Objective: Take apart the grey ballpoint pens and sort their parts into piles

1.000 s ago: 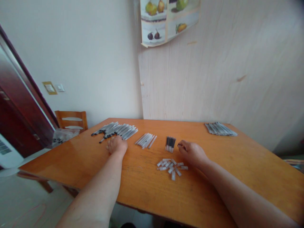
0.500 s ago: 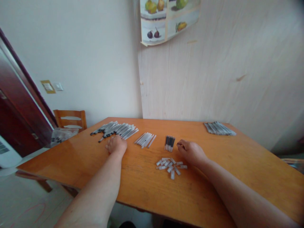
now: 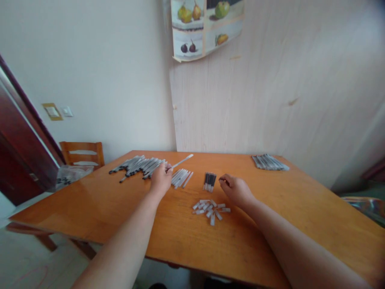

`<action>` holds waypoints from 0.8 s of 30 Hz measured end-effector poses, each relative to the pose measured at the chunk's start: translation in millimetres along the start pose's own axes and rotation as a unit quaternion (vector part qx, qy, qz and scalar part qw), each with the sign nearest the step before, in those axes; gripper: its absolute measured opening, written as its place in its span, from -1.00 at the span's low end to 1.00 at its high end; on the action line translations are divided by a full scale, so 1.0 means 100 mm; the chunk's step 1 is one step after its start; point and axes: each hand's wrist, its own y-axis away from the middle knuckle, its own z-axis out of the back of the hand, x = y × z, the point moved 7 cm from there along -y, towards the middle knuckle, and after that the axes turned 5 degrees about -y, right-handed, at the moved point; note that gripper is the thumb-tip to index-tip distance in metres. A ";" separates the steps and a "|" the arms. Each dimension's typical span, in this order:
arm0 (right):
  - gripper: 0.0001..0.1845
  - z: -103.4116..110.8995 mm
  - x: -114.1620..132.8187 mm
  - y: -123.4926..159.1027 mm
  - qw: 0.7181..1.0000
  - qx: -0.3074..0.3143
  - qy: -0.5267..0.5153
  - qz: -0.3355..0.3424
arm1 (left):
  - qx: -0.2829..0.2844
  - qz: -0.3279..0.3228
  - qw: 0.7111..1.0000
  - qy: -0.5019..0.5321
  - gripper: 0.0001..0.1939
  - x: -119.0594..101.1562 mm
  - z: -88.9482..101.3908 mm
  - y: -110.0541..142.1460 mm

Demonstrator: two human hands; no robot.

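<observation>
My left hand (image 3: 161, 179) is closed on a clear pen barrel (image 3: 182, 161), lifted a little above the small row of clear barrels (image 3: 182, 178). Left of it lies a big heap of pens with dark ends (image 3: 136, 165). My right hand (image 3: 236, 190) rests on the wooden table (image 3: 120, 208), fingers pinched on a small dark piece I cannot make out. It sits just right of a short bundle of black refills (image 3: 209, 181). A scatter of small clear caps (image 3: 209, 208) lies in front, between my arms.
Another stack of pens (image 3: 269, 161) lies at the table's far right near the wall. A wooden chair (image 3: 81, 152) and a plastic bag (image 3: 67, 175) stand past the left edge. A fruit poster (image 3: 204, 28) hangs on the wall above.
My left hand has moved right from the big heap and picked up one clear barrel. My right hand stays pinched by the refills. The view shifted slightly.
</observation>
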 end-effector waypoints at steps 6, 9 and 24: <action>-0.66 0.02 -0.19 -0.04 0.942 -0.061 -0.311 -0.111 | 0.063 -0.077 0.988 0.122 -0.87 -0.67 -0.16 0.16; -0.60 0.03 -0.28 -0.02 0.867 -0.081 -0.456 -0.182 | 0.095 -0.113 0.977 0.157 -0.87 -0.95 -0.25 0.25; -0.65 0.06 -0.20 -0.02 0.779 -0.073 -0.596 -0.180 | 0.066 -0.295 0.952 -0.040 -0.69 -1.72 -0.24 0.59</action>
